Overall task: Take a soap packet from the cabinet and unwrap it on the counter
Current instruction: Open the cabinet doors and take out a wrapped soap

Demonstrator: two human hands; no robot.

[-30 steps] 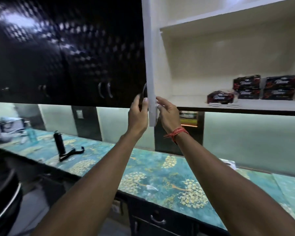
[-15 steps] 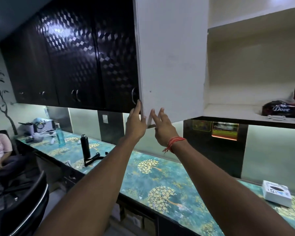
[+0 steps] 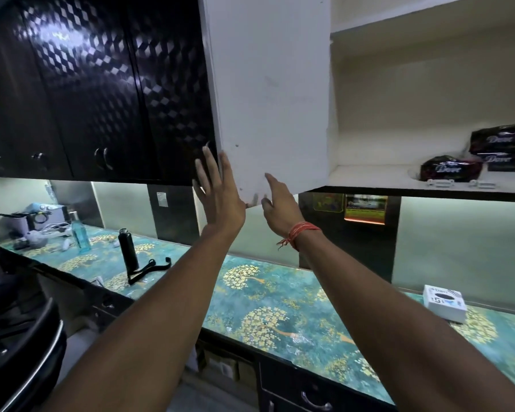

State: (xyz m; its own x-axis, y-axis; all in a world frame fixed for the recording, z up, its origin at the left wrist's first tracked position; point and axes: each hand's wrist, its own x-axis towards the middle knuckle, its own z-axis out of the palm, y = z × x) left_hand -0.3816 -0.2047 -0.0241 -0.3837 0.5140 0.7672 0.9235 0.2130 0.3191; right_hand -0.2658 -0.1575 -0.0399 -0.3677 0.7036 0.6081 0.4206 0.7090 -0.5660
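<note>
The cabinet door (image 3: 268,93) stands swung open, its white inner face toward me. Dark soap packets (image 3: 449,171) lie on the lower shelf (image 3: 369,176) at the right, with more packets (image 3: 501,144) stacked beside them. My left hand (image 3: 219,191) is raised with fingers spread, its fingertips at the door's lower left edge. My right hand (image 3: 278,200) has open fingers touching the door's bottom corner and wears a red thread on the wrist. Neither hand holds anything. The patterned teal counter (image 3: 280,301) runs below.
A white box (image 3: 445,303) sits on the counter at the right. A black bottle (image 3: 128,251) with a strap and a clear bottle (image 3: 80,236) stand at the left, with appliances (image 3: 39,215) behind. A black chair (image 3: 21,346) is at lower left. Closed dark cabinet doors (image 3: 95,90) hang at left.
The door has swung further open to the left. Both hands have loosened from its edge and now have spread fingers. My view has turned so the shelf packets sit further right.
</note>
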